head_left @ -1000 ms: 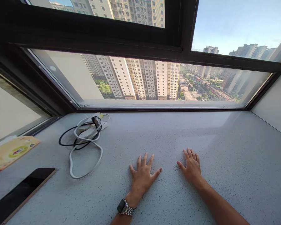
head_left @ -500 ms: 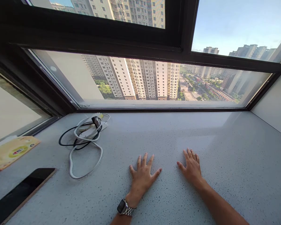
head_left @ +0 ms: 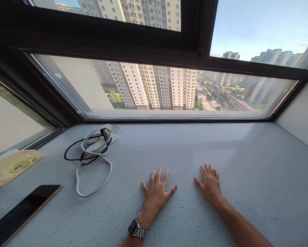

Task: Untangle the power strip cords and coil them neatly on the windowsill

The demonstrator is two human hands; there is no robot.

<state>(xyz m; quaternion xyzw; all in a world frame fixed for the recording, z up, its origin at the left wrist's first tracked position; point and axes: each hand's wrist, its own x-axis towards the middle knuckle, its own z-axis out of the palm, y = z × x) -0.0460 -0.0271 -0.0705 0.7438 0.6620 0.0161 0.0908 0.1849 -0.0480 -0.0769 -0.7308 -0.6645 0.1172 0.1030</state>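
Note:
Palm down on the speckled grey windowsill [head_left: 174, 147], my left hand [head_left: 156, 195] lies with its fingers spread and holds nothing. A watch [head_left: 137, 228] with a metal band is on that wrist. To its right, my right hand [head_left: 209, 181] rests flat on the same surface, fingers stretched out with the thumb apart, also holding nothing. The two hands do not touch. Nearest to my left hand, on its left, a white cable [head_left: 78, 178] loops out from a tangle of black and white cords around a white power strip [head_left: 99, 145].
At the far left lies a yellow tissue pack [head_left: 15, 167]. In front of it is a dark-screened phone [head_left: 25, 209]. The dark window frame [head_left: 169, 121] borders the sill at the back, with tall buildings beyond the glass. A white wall [head_left: 297, 113] stands on the right.

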